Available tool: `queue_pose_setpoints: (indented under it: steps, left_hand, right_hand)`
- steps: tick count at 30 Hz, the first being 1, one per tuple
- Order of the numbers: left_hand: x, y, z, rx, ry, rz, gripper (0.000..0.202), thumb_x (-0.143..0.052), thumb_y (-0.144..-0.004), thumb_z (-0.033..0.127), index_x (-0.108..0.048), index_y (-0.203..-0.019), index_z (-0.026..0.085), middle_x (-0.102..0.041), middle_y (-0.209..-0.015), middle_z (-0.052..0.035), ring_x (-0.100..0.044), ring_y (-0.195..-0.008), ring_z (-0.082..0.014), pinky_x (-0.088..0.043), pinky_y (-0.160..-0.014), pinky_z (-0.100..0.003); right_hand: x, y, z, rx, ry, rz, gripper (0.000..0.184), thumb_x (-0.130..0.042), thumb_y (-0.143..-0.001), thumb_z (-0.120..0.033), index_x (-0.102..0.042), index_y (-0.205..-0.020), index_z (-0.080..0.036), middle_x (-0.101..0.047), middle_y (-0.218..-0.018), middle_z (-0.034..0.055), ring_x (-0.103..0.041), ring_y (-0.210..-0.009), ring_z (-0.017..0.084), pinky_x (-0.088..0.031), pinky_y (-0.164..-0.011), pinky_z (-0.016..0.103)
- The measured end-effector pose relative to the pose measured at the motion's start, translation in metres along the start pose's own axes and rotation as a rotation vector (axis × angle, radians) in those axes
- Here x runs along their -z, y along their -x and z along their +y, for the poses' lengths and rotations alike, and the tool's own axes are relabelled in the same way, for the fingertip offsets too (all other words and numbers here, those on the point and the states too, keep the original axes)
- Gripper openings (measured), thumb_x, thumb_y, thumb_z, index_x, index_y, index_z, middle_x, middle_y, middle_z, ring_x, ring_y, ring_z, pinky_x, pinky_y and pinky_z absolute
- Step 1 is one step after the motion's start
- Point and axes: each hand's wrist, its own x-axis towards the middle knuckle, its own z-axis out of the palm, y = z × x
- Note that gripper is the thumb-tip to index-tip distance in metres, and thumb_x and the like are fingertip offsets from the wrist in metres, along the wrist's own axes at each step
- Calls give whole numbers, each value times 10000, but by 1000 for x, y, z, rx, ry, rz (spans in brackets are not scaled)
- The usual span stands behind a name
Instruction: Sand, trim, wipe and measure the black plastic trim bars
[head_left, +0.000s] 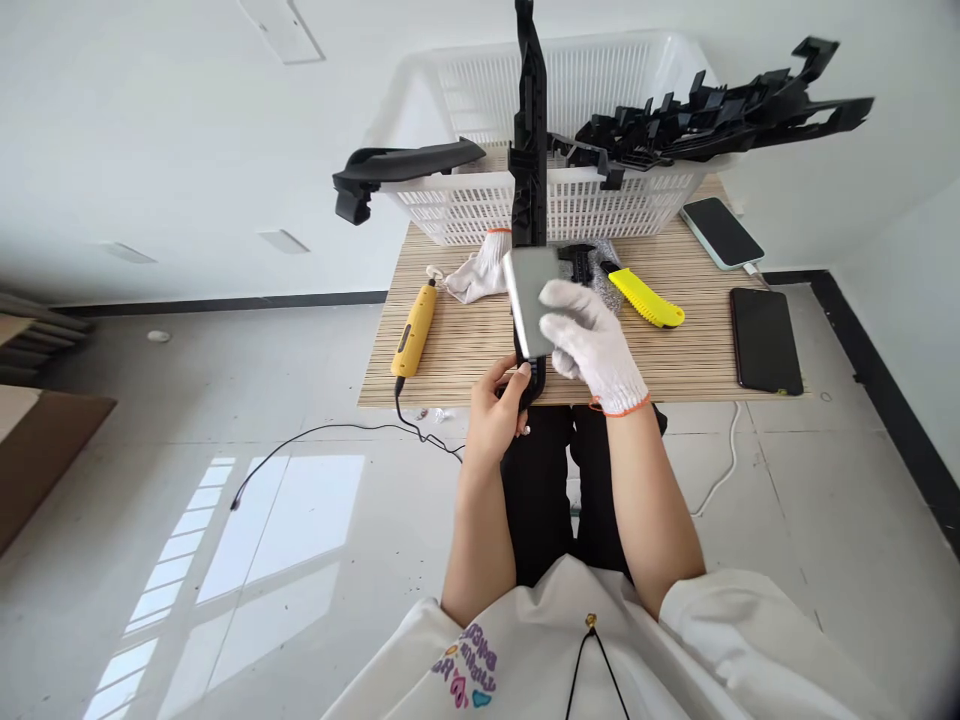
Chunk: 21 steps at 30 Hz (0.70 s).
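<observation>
My bare left hand [491,415] is closed round the near end of a long black plastic trim part [530,190], which reaches away from me over the table and the basket. My right hand [592,340], in a white knitted glove with an orange cuff edge, grips a flat grey rectangular block [536,295] with a pale side. That block is just above the black part and covers a stretch of it; whether the two touch, I cannot tell. Left of the block lies a loose white glove [484,270]. A yellow corded hand tool [415,330] lies farther left.
A white plastic basket [457,205] at the back holds several black plastic parts [675,125] that stick out over its rim. On the wood-patterned table [465,340] are a yellow utility knife [646,298], black calipers [576,262] on grey cloth and two phones [766,340]. A black cable [322,428] hangs leftward.
</observation>
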Motion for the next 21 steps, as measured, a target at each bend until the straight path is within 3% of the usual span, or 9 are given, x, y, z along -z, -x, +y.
queue_pose_setpoints:
  steps: [2,5,9,12,13,16,19,21]
  left_hand:
    - [0,0,0,2,2,4,380,-697,-851,464,-685,-1094,171,-590,-729,34,-357,-324,-3,-293,-301,-173]
    - [1,0,0,10,8,3,400,-701,-848,476,-684,-1112,175,-590,-728,33,-352,-323,0,-295,-307,-174]
    - [1,0,0,2,7,-4,402,-704,-842,483,-690,-1099,174,-573,-705,39,-349,-322,-3,-287,-301,-173]
    - [1,0,0,11,10,1,396,-704,-845,475,-688,-1109,181,-588,-745,32,-356,-324,1,-297,-300,-172]
    - [1,0,0,14,13,0,393,-704,-845,475,-688,-1108,183,-586,-746,33,-357,-323,1,-299,-300,-172]
    - [0,1,1,12,12,-3,391,-706,-844,475,-689,-1101,182,-575,-726,38,-356,-323,-1,-298,-299,-172]
    - [0,1,2,9,8,1,400,-703,-843,477,-689,-1114,183,-590,-741,33,-354,-326,0,-301,-300,-173]
    - [1,1,1,10,9,-3,408,-702,-841,482,-690,-1119,182,-590,-734,33,-358,-332,-3,-302,-302,-174]
  right_hand:
    - [0,0,0,8,34,-24,310,-724,-791,-348,-635,-1069,-245,-666,-1034,-13,-485,-478,16,-386,-368,171]
    - [-2,1,0,74,8,137,292,-675,-832,-347,-618,-1104,-258,-659,-1076,-15,-459,-471,0,-370,-372,162]
    - [-4,2,1,-7,25,-12,303,-719,-799,-358,-639,-1074,-257,-667,-1057,-19,-459,-458,5,-359,-358,170]
    - [-3,1,2,91,22,171,279,-687,-828,-359,-629,-1088,-275,-655,-1107,-22,-467,-479,3,-374,-374,168]
    - [-2,1,2,91,16,178,292,-674,-841,-375,-619,-1113,-284,-657,-1066,-26,-457,-469,7,-366,-370,168]
    - [-1,0,2,21,62,20,332,-704,-819,-425,-628,-1104,-272,-661,-1009,-15,-478,-486,26,-378,-371,172]
    - [-2,1,1,87,94,163,306,-685,-835,-406,-624,-1103,-270,-652,-1137,4,-495,-529,22,-409,-402,163]
    - [-2,1,0,89,65,197,312,-652,-860,-396,-605,-1146,-281,-654,-1095,-6,-459,-489,13,-383,-384,162]
